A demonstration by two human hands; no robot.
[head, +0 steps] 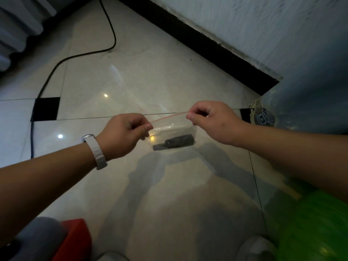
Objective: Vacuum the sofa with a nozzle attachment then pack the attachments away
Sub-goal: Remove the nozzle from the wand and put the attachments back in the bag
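A clear zip bag (pixel 172 129) with a red seal strip hangs above the tiled floor. Inside it lies a black nozzle attachment (pixel 174 142), resting along the bag's bottom. My left hand (pixel 124 135) pinches the left end of the seal strip. My right hand (pixel 211 121) pinches the right end, slightly higher. The strip is stretched taut between both hands. A white band sits on my left wrist.
A black power cord (pixel 82 53) snakes across the glossy floor at the left. A dark skirting board runs along the white wall. A fan-like grille (pixel 262 117) sits at the right. A green object (pixel 316 227), a red block (pixel 75 240) and grey shapes lie near the bottom.
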